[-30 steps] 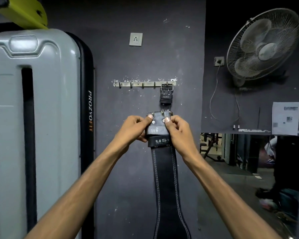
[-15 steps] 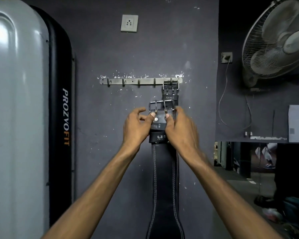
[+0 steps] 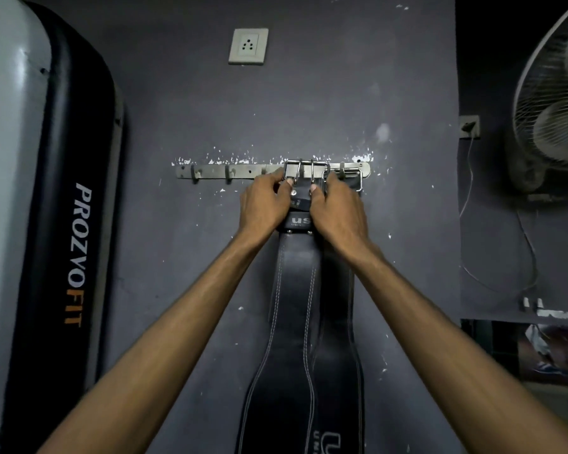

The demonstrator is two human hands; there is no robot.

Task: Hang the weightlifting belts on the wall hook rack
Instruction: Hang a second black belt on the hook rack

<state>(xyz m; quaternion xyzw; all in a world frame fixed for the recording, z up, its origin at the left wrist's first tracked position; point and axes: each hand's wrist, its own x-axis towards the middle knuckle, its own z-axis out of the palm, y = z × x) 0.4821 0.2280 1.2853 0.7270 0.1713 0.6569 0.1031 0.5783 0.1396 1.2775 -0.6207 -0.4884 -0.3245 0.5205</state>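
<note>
Head view, one item in hand: black leather weightlifting belt [image 3: 292, 339], white double stitching, "US" loop below a steel double-prong buckle [image 3: 304, 173]. Change noted: half a second ago the buckle sat clearly below the wall hook rack [image 3: 210, 171]; it now overlaps the rack's bar, between the bare hooks on the left and the second belt [image 3: 340, 339] already hung at the right end. Judgement: the belt is at hook height, though whether the buckle has caught a hook cannot be told; the hands hide it. Left hand [image 3: 264, 204] and right hand [image 3: 336, 208] each pinch the strap end just under the buckle, thumbs on the face, fingers curled behind. The belt's body hangs straight down against the grey wall [image 3: 309, 103], partly overlapping the hung belt.
</note>
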